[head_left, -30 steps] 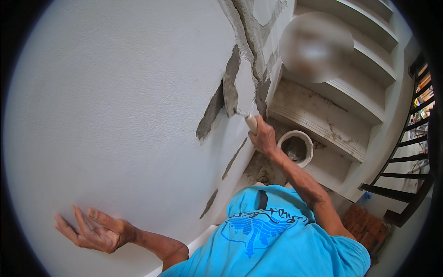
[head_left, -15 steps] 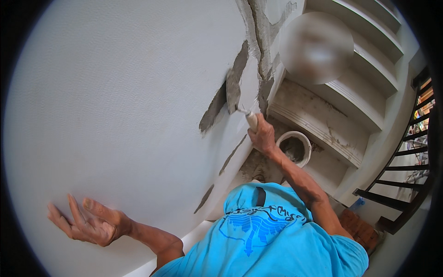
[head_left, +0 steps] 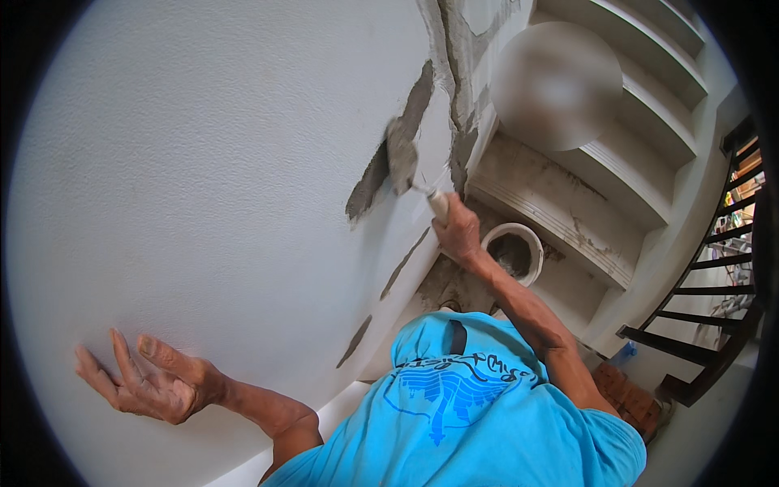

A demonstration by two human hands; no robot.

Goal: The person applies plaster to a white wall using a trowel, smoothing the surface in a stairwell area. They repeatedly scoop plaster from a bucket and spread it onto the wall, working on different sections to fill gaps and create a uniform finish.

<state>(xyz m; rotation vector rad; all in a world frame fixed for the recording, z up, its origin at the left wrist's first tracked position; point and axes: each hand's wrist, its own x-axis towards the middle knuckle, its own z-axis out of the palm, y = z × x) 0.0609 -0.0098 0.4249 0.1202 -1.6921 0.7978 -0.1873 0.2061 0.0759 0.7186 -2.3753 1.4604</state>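
My right hand [head_left: 459, 231] grips the pale handle of a trowel [head_left: 402, 161]. Its mortar-smeared blade lies over a long grey patch [head_left: 370, 185] on the white wall [head_left: 219, 162]; whether the blade touches the wall all along its length I cannot tell. Wet-looking grey mortar fills the patch above and below the blade. Far to the left, my left hand [head_left: 154, 377] is open, fingers spread, against or close beside the wall. Below my right wrist stands a round white bucket [head_left: 535, 253] with grey mortar inside.
A cracked, grey-patched corner [head_left: 456, 73] runs up beside the stairs [head_left: 568, 213]. Two narrow grey patches [head_left: 355, 342] mark the lower wall. On the right are a dark railing [head_left: 690, 349] and reddish bricks [head_left: 626, 399]. A round blur [head_left: 557, 85] hides part of the steps.
The trowel blade has shifted slightly left over the grey patch, with my right hand following. My left hand stays open by the wall; the view has moved a little.
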